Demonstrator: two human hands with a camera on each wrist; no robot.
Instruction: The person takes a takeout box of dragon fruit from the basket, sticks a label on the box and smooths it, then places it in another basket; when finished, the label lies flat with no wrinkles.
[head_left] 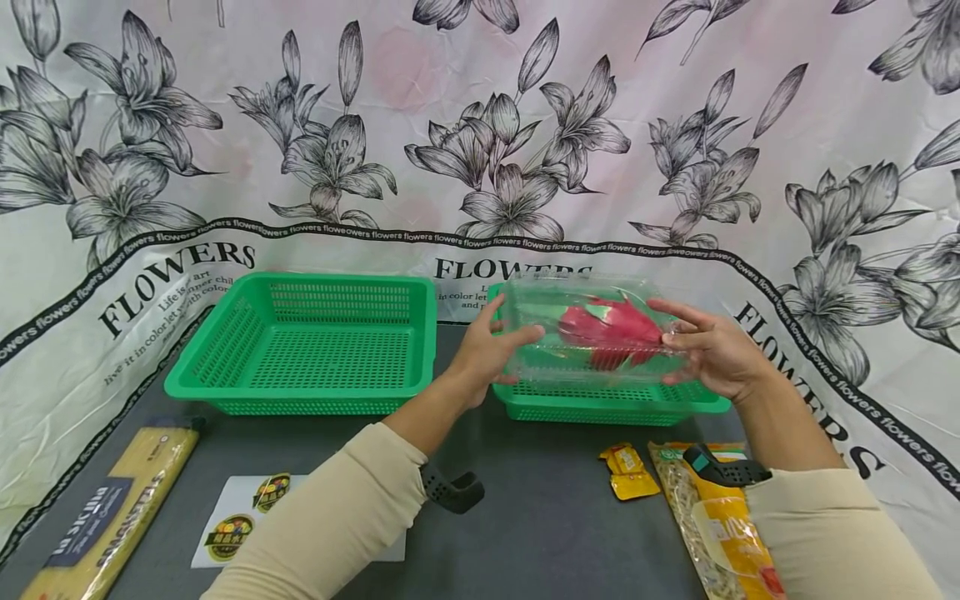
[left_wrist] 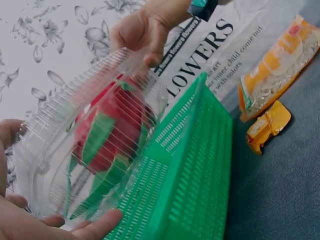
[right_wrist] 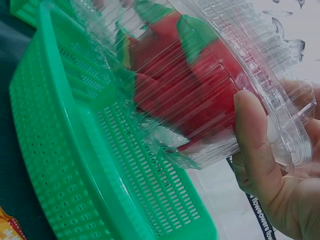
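Note:
A clear plastic clamshell box [head_left: 543,362] with a red dragon fruit [head_left: 611,329] inside is held up over the right green basket [head_left: 600,411]. My left hand [head_left: 483,350] grips the box's left end, thumb across the near side. At the other end my right hand [head_left: 712,350] pinches the box between thumb and fingers. The right wrist view shows the right thumb [right_wrist: 252,135] pressed on the clear wall beside the fruit. In the left wrist view, green scales of the dragon fruit [left_wrist: 112,135] show through the ribbed plastic.
Another green basket [head_left: 300,404] stands on the left. A spaghetti pack [head_left: 112,508] lies at the left edge, beside a sheet with round stickers [head_left: 228,537]. Small yellow packets [head_left: 630,473] and an orange-and-clear food bag [head_left: 720,525] lie near my right forearm. A floral cloth [head_left: 510,150] hangs behind.

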